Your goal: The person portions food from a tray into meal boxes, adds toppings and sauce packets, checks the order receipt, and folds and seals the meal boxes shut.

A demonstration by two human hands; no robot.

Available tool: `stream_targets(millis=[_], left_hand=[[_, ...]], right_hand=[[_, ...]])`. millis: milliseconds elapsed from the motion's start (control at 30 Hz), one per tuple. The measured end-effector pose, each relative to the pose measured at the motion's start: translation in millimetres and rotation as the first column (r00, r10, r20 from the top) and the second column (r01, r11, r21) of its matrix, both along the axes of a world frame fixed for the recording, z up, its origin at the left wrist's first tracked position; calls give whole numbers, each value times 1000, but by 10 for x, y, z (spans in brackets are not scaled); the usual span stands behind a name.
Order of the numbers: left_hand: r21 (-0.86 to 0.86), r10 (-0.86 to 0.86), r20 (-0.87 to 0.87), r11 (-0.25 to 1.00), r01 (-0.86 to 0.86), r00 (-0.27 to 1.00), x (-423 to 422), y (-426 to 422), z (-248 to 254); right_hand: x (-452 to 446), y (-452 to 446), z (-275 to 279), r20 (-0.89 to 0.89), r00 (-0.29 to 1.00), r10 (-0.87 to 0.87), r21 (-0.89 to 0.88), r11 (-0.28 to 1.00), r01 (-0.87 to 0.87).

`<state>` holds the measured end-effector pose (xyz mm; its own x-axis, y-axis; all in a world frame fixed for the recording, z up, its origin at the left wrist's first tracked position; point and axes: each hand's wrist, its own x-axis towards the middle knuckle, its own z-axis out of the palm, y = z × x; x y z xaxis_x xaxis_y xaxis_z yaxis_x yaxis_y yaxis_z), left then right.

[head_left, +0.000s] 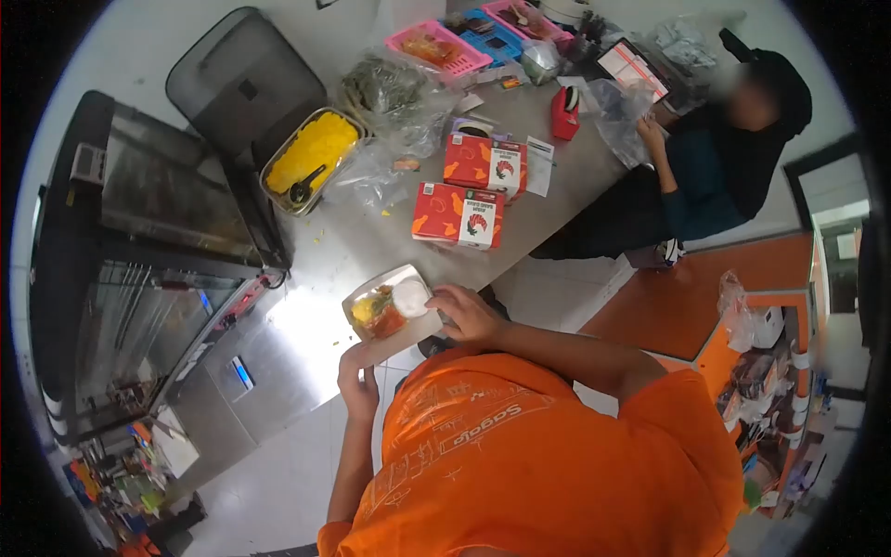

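Observation:
An open paper food box (423, 328) rests between my two hands near the table's front edge. Inside it are yellow food (363, 310), reddish-orange food with a bit of green (385, 320), and a round white item (410, 298). My left hand (358, 371) holds the box at its lower left corner, fingers closed on the edge. On the box's right side, my right hand (464, 316) has its fingers curled against the wall, next to the white item. Two closed red and white boxes (444, 215) (471, 160) stand farther up the table.
A metal tray of yellow food (316, 148) holds a black spoon (306, 184). Plastic bags (390, 102), a red tape dispenser (565, 113) and pink baskets (436, 48) lie toward the back. A person in dark clothing (715, 176) sits at the right, handling a clear bag (620, 116).

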<state>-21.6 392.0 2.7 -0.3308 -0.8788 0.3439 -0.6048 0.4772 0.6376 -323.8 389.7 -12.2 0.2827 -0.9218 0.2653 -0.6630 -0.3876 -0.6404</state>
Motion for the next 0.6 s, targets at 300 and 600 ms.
stream_targets(millis=[300,600], left_hand=[[732,527,-448,680,-41,722,-128,-394,-114],[816,547,-458,571,88,701,10,-427,-413]], right_hand=[[163,-537,-206,204,919,-337,446,868,219],[281,-428,-348,139,924,-357,578,787,217]])
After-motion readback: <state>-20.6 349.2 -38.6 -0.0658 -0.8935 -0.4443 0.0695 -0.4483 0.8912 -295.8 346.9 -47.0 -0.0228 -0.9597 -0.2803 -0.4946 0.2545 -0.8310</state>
